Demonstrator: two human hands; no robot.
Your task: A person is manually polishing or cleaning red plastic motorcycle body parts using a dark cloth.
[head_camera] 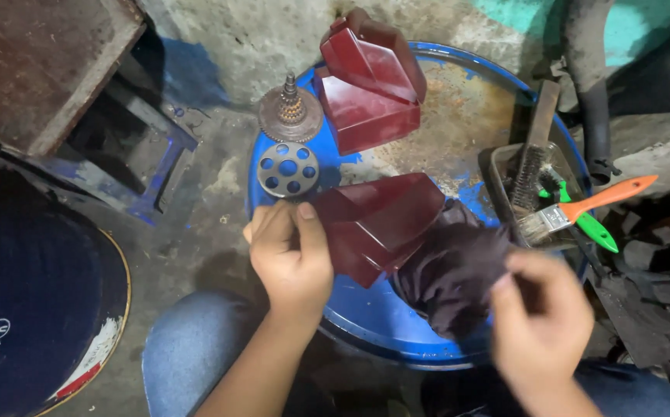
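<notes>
Two hands | left hand grips red cover | right hand blurred, clutching dark rag

A round blue drum top, with rust and worn paint, carries the things. On it lie two dark red plastic covers: one at the far side, one near the front. At the left edge sit a rusty toothed gear and a grey disc with holes. A dark cloth lies at the front right, and a tray with brushes stands at the right edge.
</notes>
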